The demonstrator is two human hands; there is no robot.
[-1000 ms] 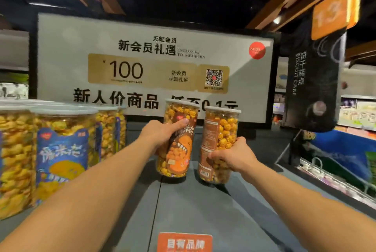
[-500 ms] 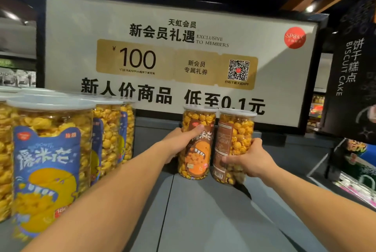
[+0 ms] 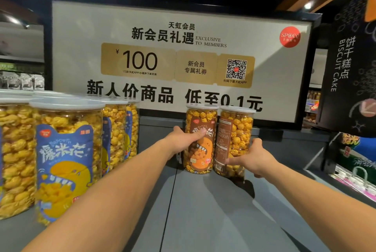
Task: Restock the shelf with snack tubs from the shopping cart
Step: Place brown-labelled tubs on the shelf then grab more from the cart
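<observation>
Two clear popcorn tubs with brown labels stand side by side at the back of the grey shelf top (image 3: pixel 203 211). My left hand (image 3: pixel 183 139) is wrapped around the left brown-label tub (image 3: pixel 200 141), thumb across its label. My right hand (image 3: pixel 252 158) grips the lower part of the right brown-label tub (image 3: pixel 234 139), which shows its back label. Both tubs are upright and their bases look set on the shelf, close to touching each other.
Several blue-label popcorn tubs (image 3: pixel 65 156) stand in rows on the shelf's left side. A large white promotional sign (image 3: pixel 179 58) closes off the back. A black hanging banner (image 3: pixel 350 64) and lower display shelves (image 3: pixel 356 174) lie to the right.
Both hands have carried the two brown-label tubs farther back on the shelf toward the sign, and my view has moved closer and slightly left.
</observation>
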